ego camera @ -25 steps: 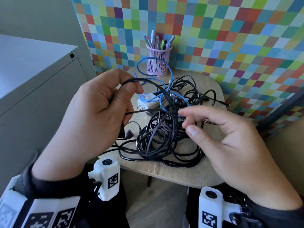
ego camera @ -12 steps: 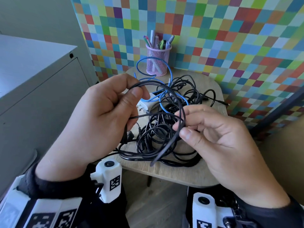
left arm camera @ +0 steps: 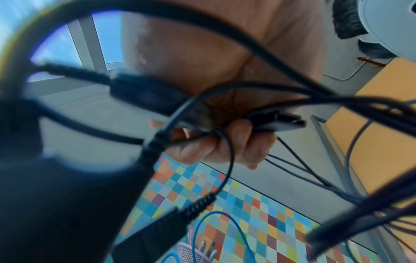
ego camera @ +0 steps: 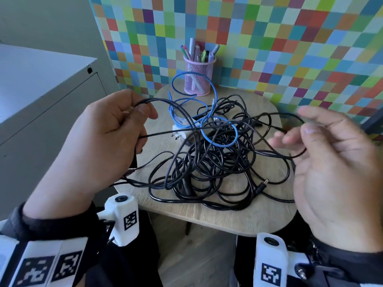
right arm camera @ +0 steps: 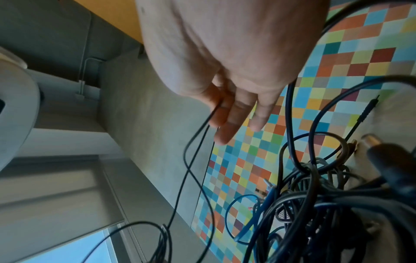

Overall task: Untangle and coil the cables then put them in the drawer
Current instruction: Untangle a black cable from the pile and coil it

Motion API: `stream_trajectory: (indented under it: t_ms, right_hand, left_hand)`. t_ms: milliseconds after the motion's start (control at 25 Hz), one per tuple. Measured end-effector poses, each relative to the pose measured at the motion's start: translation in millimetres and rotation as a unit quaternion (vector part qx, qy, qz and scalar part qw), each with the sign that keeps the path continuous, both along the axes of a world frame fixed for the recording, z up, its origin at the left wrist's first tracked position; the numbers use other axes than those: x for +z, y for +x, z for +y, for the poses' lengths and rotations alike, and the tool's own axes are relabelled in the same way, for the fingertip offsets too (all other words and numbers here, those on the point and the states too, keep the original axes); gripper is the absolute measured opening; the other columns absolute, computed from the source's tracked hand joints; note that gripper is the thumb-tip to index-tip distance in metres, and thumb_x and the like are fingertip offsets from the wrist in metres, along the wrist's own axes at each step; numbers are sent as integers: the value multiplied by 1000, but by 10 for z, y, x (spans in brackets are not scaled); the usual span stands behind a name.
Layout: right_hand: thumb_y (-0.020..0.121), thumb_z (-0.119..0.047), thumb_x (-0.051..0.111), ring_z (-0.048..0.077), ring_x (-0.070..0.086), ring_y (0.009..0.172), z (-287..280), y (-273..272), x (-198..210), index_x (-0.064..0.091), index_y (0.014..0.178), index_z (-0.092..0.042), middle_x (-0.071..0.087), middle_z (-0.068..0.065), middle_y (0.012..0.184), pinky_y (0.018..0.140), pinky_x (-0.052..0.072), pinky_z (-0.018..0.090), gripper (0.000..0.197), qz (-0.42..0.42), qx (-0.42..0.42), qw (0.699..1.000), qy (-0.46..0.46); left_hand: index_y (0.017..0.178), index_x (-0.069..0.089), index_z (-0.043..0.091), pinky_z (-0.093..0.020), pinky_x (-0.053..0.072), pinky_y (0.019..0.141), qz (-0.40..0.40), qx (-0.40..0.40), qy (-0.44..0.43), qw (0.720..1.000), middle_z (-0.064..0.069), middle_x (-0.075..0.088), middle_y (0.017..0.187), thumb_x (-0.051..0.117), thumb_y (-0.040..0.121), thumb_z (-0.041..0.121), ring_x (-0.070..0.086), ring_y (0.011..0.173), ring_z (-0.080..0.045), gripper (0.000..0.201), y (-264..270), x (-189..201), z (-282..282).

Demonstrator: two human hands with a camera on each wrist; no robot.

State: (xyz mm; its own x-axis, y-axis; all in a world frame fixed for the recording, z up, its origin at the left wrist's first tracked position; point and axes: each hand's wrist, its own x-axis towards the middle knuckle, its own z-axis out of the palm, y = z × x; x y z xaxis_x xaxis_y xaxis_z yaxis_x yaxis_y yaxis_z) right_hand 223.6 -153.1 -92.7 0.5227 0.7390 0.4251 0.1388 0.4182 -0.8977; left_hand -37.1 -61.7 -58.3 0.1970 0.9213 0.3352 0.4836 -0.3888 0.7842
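A tangle of black cables (ego camera: 217, 162) lies on a small wooden table (ego camera: 259, 216), with a blue cable (ego camera: 215, 96) looped through it and a white plug adapter (ego camera: 180, 131) at its far left. My left hand (ego camera: 143, 112) hovers left of the pile and grips a few loops of black cable; in the left wrist view its fingers (left arm camera: 225, 142) curl round cable strands and a connector. My right hand (ego camera: 304, 125) is raised at the right and blurred. A thin black cable (right arm camera: 198, 135) runs out from between its fingers (right arm camera: 234, 113), stretched across to the left hand.
A pink mesh pen cup (ego camera: 198, 77) stands at the table's back edge against a wall of coloured squares. A grey metal cabinet (ego camera: 41, 100) stands to the left. A barrel plug end (ego camera: 264, 182) lies at the pile's front right.
My right hand has swung right, away from the pile, drawing a thin black strand taut between the hands. The left hand keeps its grip on the loops.
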Motion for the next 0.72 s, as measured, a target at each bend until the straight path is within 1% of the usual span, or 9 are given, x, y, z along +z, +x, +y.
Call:
stream_trajectory:
  t_ms: [80,160,240,320,360,440,520,640,720]
  right_hand:
    - [102,8,49,18,77,95,-24,-56,-17,73,114,-25,76,-3,108,96,59,41,43,-84,16,995,-61]
    - [96,13,53,5,66,121,-50,-147,-24,72,123,-31,69,-14,131,107,52,29,55,-179,41,977,-112]
    - [92,10,51,0,53,137,-65,-210,-5,61,137,-37,61,-21,141,116,41,29,66,-225,61,966,-111]
    - [86,8,47,6,49,142,-88,-245,15,55,142,-36,59,-19,145,119,38,29,71,-232,98,965,-76]
    - [87,8,47,8,50,142,-99,-262,24,56,141,-33,60,-17,144,119,38,27,69,-233,121,963,-65]
    - [95,1,53,8,55,138,-109,-299,21,62,138,-27,65,-18,138,114,42,23,52,-236,153,957,-72]
    - [102,-14,59,8,64,126,-105,-320,-5,69,131,-27,72,-19,125,105,50,24,34,-236,153,955,-93]
    - [97,-31,66,15,75,92,-105,-317,-11,75,113,-38,77,-19,97,82,59,31,19,-256,122,953,-108]
    - [99,-32,67,13,73,81,-104,-312,18,75,102,-38,74,-16,80,74,57,25,10,-269,121,951,-97]
  left_hand:
    - [89,67,25,-9,31,43,5,-9,5,1000,3,59,53,50,104,22,46,38,-8,23,39,12,-37]
    - [89,66,28,-9,33,44,11,-20,2,1000,4,59,52,50,102,27,49,38,-6,21,94,19,-87]
    - [89,65,31,-12,35,44,21,-34,-1,999,5,59,52,50,99,32,49,38,-6,19,148,18,-126]
    - [89,65,33,-17,38,46,39,-45,3,998,3,61,55,49,97,37,51,42,-9,18,193,11,-157]
    - [90,65,33,-18,40,47,45,-50,4,998,3,61,56,49,97,39,51,43,-10,18,211,8,-171]
    - [91,65,34,-17,39,47,42,-60,5,997,3,61,56,48,96,42,51,44,-11,19,238,20,-203]
    - [91,65,34,-15,36,46,34,-60,15,997,3,60,55,49,99,41,50,43,-11,19,241,37,-223]
    - [92,66,33,-12,35,45,21,-58,34,998,3,60,55,53,104,33,49,41,-10,18,220,46,-220]
    - [91,66,32,-11,35,45,10,-62,27,998,2,60,55,53,104,30,49,41,-9,18,220,50,-220]
